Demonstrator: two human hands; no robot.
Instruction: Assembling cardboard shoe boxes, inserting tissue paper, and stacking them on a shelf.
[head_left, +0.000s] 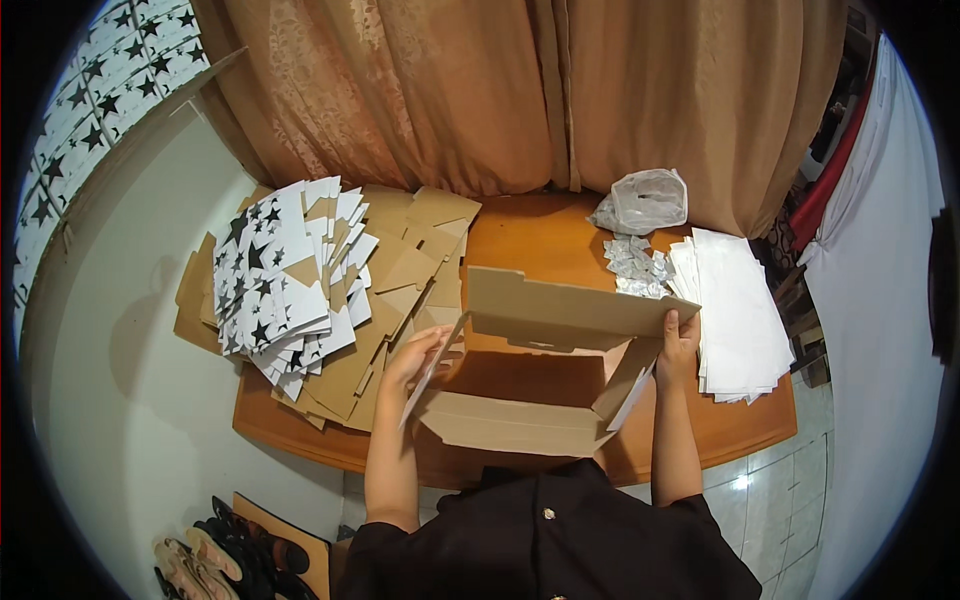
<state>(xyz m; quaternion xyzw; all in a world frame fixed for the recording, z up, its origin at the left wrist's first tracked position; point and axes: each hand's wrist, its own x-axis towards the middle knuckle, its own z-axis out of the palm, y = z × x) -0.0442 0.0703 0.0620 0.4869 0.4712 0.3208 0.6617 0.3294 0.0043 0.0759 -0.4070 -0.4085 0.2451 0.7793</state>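
Note:
Between my hands is a partly folded cardboard box (575,305), brown on its inner faces, with white showing on the outside of its side panels. Its walls form an open frame, and the tabletop shows through the middle. My right hand (679,340) grips the far right corner, thumb up against the far panel. On the other side, my left hand (425,352) holds the left side panel, which hides part of the fingers. The near panel tilts toward me above the table's front edge.
Left on the wooden table (510,235) lie flat brown cardboard blanks (405,260) under white star-printed ones (265,265). At the right are a stack of white sheets (740,310), small silvery packets (635,262) and a clear plastic bag (650,200). Shoes (225,555) stand lower left.

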